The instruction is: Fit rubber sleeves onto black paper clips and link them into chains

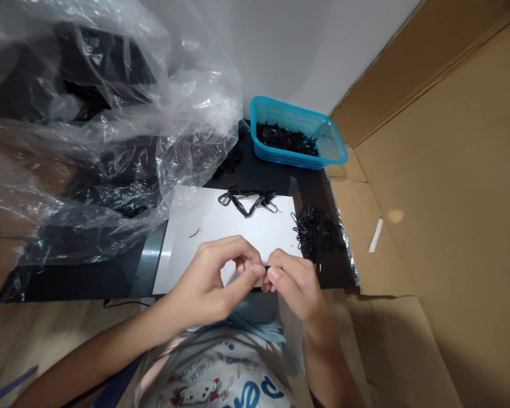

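Note:
Both hands meet fingertip to fingertip above the near edge of a white sheet (182,221). My left hand (221,277) pinches with thumb and forefinger, and my right hand (293,280) does likewise beside it. A small black piece (268,267) shows between the two pinches; most of it is hidden by the fingers, so its kind cannot be told. Farther up on the sheet lies a loose cluster of thin black looped strips (249,204). A short black strand (194,233) rests on the sheet left of my hands.
A blue plastic basket (289,157) holding many black pieces stands at the back of the black table (114,280). Right of the sheet sits a heap of black loops (317,232). Clear plastic sheeting (195,119) bulges over the left side. Cardboard (450,170) walls the right.

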A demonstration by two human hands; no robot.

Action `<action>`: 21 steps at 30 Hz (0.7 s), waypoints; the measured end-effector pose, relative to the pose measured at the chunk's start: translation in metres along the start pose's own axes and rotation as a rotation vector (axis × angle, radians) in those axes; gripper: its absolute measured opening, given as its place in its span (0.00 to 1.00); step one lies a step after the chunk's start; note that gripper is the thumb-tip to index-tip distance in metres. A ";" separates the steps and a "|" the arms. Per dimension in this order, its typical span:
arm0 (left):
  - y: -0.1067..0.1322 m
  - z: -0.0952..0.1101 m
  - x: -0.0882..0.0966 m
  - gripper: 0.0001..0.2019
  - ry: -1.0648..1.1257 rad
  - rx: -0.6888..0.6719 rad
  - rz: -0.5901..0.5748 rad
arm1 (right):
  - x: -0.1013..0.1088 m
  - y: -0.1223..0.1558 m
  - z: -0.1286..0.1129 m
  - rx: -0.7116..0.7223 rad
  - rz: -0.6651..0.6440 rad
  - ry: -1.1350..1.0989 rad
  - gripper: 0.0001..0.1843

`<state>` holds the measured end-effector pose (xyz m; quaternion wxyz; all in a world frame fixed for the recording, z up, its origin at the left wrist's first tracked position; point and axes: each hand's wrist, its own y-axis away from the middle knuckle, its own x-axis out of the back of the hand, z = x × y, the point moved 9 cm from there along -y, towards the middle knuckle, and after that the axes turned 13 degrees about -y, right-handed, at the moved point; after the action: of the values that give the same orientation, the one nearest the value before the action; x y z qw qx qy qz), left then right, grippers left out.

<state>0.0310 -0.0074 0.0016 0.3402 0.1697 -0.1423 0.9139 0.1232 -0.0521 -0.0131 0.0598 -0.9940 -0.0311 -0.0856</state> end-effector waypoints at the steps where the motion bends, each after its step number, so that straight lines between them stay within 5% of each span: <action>1: 0.000 0.000 0.001 0.05 -0.036 -0.013 0.015 | 0.001 0.000 -0.005 0.062 0.020 0.086 0.13; 7: 0.006 -0.008 -0.002 0.03 -0.218 -0.047 0.067 | -0.009 0.004 -0.024 0.378 0.093 0.522 0.12; 13: 0.011 -0.009 -0.005 0.03 -0.195 -0.049 0.143 | -0.011 0.010 -0.026 0.548 0.099 0.600 0.12; 18: 0.011 -0.029 -0.029 0.09 0.265 0.193 -0.156 | -0.013 0.016 -0.035 0.672 0.105 0.607 0.10; 21: 0.012 -0.032 -0.029 0.09 0.409 0.239 -0.171 | -0.010 0.017 -0.037 0.651 0.084 0.536 0.09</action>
<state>0.0368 -0.0211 -0.0409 0.4154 0.0319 0.0536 0.9075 0.1088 -0.0740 0.0193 0.3801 -0.8663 0.0006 -0.3241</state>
